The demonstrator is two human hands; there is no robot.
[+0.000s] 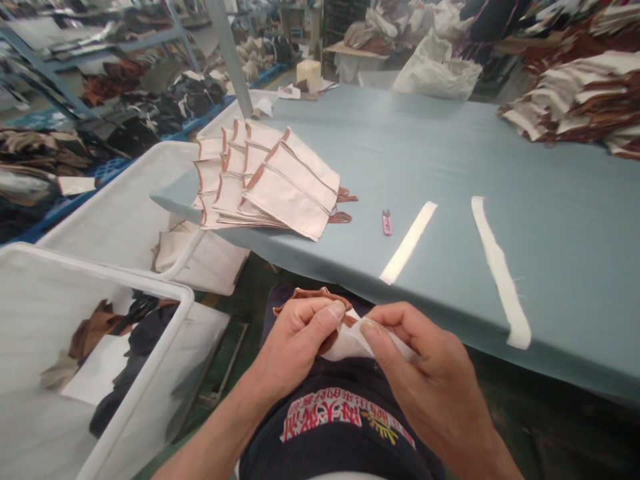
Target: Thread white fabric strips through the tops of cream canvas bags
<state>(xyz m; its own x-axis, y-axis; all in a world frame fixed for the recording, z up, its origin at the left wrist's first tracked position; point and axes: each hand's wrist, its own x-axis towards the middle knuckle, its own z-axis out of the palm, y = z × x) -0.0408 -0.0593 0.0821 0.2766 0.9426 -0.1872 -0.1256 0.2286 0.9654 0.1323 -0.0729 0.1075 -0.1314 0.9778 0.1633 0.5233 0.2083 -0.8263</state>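
Observation:
Over my lap, just off the table's near edge, both hands grip one white and brown fabric piece (pixel 345 348). My left hand (pixel 305 337) pinches its brown-edged side between thumb and fingers. Close beside it, my right hand (pixel 420 353) pinches the white part. The fingers cover much of the piece, so its full shape is hidden. On the table ahead lie pink thread snips (pixel 387 223), a short white strip (pixel 409 243) and a longer, slightly bent white strip (pixel 500 270). Left of the snips, cream fabric pouches (pixel 295 183) with brown edges and cords lie in overlapping rows.
The table (pixel 430 153) has a blue-green cover. White plastic bins (pixel 187 300) stand to my left, one with brown and black material inside. A tall fabric stack (pixel 575 100) sits at the far right. A white sack (pixel 437 67) is at the far edge, beside a metal post (pixel 230 60).

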